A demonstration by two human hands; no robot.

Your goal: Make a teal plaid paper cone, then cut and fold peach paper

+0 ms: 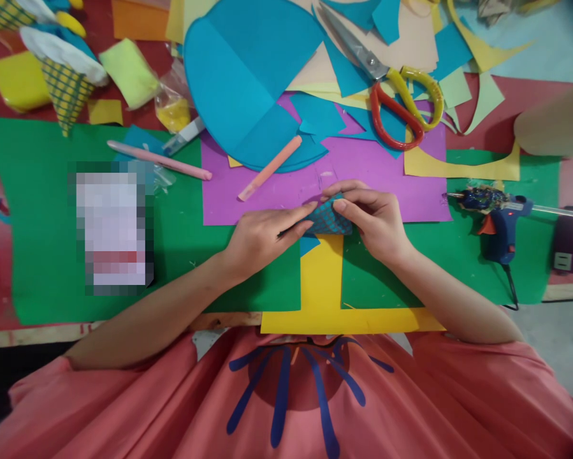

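Between my two hands is a small blue cone-shaped piece with a dark grid pattern [331, 218]. My left hand [262, 239] pinches its left side between thumb and fingers. On the other side, my right hand [379, 220] grips its upper right edge, the thumb pressed on the near face. The piece is held just over the place where a purple sheet [248, 207] meets a yellow sheet [322, 274]. A pink-orange marker [269, 169] lies to the upper left of my hands.
Scissors with red and yellow handles [396, 108] lie among blue and yellow scraps. At right is a blue glue gun [503, 229] with a cord. A big blue round sheet [248, 64], a pink pen [159, 159], a blurred-out object [114, 223] and green sheets [42, 268] surround my hands.
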